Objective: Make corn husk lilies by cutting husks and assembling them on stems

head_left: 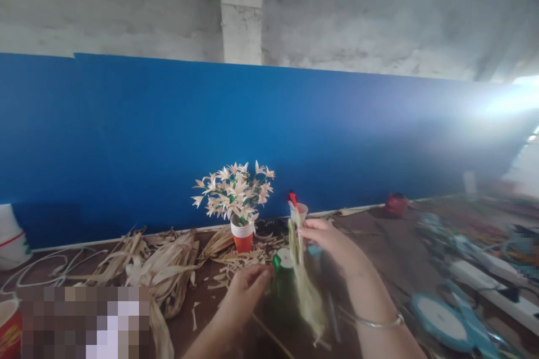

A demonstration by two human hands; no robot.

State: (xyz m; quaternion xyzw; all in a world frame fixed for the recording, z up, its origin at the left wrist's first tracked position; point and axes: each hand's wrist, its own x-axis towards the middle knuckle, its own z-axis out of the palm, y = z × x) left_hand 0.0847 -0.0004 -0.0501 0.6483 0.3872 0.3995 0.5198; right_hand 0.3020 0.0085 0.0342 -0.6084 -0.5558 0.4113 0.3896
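Note:
My right hand [324, 241], a metal bangle on its wrist, is closed on the top of a pale green corn husk [309, 303] that hangs down, blurred towards its lower end. My left hand [248, 289] is pinched, with thumb and fingers together; whatever is between them, if anything, is too small to make out. Just beyond its fingertips are a green roll of tape [277, 261] and a white disc-shaped spool [286, 258]. Behind stands an orange and white cup [243, 238] holding a bunch of cream husk flowers [238, 188] on green stems.
Dried corn husks [164, 266] lie heaped on the left, near a white cable [63, 263]. A white cup [300, 212] with a red-handled tool [292, 198] stands at the back by the blue panel [168, 134]. On the right are a blue ribbon spool [442, 322] and a power strip [497, 289].

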